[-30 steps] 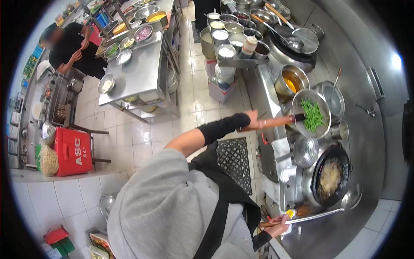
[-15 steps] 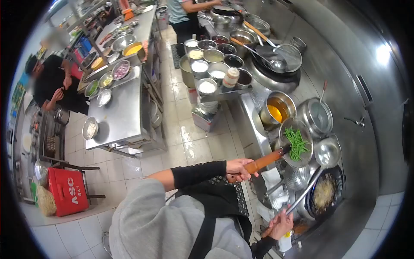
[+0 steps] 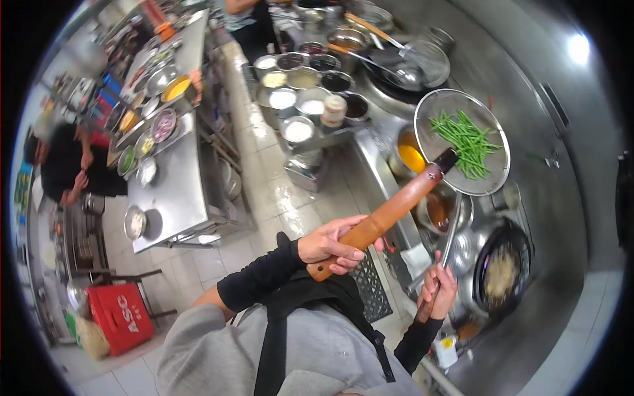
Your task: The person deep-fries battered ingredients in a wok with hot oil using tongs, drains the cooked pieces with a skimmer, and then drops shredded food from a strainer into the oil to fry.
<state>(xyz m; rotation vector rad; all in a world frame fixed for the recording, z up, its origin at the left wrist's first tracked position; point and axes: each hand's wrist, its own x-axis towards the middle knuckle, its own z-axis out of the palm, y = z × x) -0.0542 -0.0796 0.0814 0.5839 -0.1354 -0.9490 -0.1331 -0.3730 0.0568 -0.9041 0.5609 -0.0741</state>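
Note:
My left hand [image 3: 337, 245] is closed around the wooden handle [image 3: 396, 208] of a round mesh strainer [image 3: 429, 112]. Cut green beans [image 3: 467, 148] lie in the strainer, which is raised over the stove. Lower down, my right hand [image 3: 439, 288] grips the metal shaft of a ladle [image 3: 452, 241]. The shaft runs up towards the strainer, and the strainer hides the ladle's bowl. To the right of my right hand, pale food [image 3: 502, 272] sits in bubbling oil inside a dark wok [image 3: 527, 245].
Under the strainer stand a pot of orange liquid [image 3: 411, 157] and a pot of brownish liquid [image 3: 437, 210]. Sauce containers [image 3: 298, 130] crowd the stand ahead. A steel prep table [image 3: 173, 198] carries bowls at left. One person [image 3: 61, 162] stands behind it; another [image 3: 254, 26] works farther along.
The strainer with the green beans has risen and come closer to the camera. The ladle's bowl, visible before above the wok, has moved up and is now hidden. Both hands have shifted upward.

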